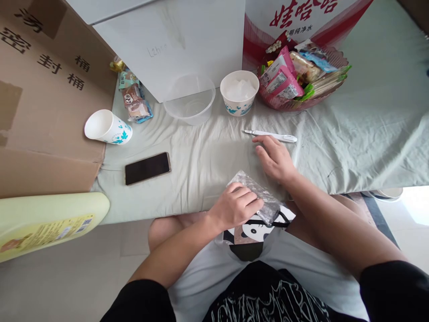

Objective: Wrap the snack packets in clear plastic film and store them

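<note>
My left hand point(236, 206) is closed on a crinkled clear plastic bag point(259, 192) at the table's near edge, above my lap. Under the bag lies something with a black-and-white cartoon face point(256, 231) and a black strap or handle; what it is I cannot make out. Farther forward, my right hand point(276, 160) rests over the cloth with its fingers loosely stretched and apart. Its fingertips are right beside a white craft knife point(271, 135), whose blade points left; whether they touch it I cannot tell.
A phone point(147, 168), a tipped paper cup point(109, 127) and wrapped snacks point(134, 96) are at left. Behind stand a clear plastic bowl point(192, 100), a paper cup with whitish chunks point(239, 93) and a snack-filled basket point(284, 106). Cardboard boxes point(56, 129) border the left and back.
</note>
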A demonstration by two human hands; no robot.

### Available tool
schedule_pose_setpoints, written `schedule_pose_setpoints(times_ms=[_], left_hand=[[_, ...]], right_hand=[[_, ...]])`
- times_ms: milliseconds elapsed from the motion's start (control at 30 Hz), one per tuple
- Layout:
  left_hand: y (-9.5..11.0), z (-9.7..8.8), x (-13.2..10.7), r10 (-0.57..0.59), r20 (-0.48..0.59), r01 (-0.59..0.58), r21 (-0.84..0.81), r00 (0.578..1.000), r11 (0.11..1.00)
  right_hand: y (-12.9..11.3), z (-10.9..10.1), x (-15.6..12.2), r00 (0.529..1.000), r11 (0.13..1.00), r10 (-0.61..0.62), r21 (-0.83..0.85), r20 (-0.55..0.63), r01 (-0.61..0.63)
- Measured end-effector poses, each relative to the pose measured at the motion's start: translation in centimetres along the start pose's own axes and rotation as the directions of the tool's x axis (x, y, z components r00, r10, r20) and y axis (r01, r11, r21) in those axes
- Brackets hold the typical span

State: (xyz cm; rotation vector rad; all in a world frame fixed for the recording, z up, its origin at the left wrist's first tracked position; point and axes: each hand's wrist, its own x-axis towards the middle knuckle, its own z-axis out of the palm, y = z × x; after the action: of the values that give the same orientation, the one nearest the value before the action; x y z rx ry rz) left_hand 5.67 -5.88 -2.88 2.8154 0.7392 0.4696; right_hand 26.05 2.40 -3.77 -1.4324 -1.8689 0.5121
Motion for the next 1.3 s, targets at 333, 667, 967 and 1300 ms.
schedule_pose_setpoints(times_ms=[333, 667, 967, 1300], left_hand=[[-4.7, -1.7, 1.5, -0.836, 0.222, 0.105, -0.975, 0.501, -0.196], [-6.9, -1.3, 1.6, -0.728, 0.227, 0.338, -0.941, 0.646, 0.007], [-7.4, -1.5, 1.6, -0.733, 0.231, 0.305, -0.952, 0.640, -0.034], [-7.6, -1.8, 2.2, -0.770, 0.196, 0.209, -0.974, 0.607, -0.083]], right_hand=[[-1.1, 0.6, -0.7, 0.961, 0.730, 0.124, 0.632, 0.248, -0.258], [-2.9, 1.1, -0.6, 0.844, 0.615, 0.161, 0.617, 0.512, -0.491], [-2.7, 1.4, -0.7, 0.878, 0.566, 0.097, 0.700, 0.468, -0.436], [-3.1, 1.1, -0.4, 0.888, 0.550, 0.242, 0.698, 0.391, -0.458]])
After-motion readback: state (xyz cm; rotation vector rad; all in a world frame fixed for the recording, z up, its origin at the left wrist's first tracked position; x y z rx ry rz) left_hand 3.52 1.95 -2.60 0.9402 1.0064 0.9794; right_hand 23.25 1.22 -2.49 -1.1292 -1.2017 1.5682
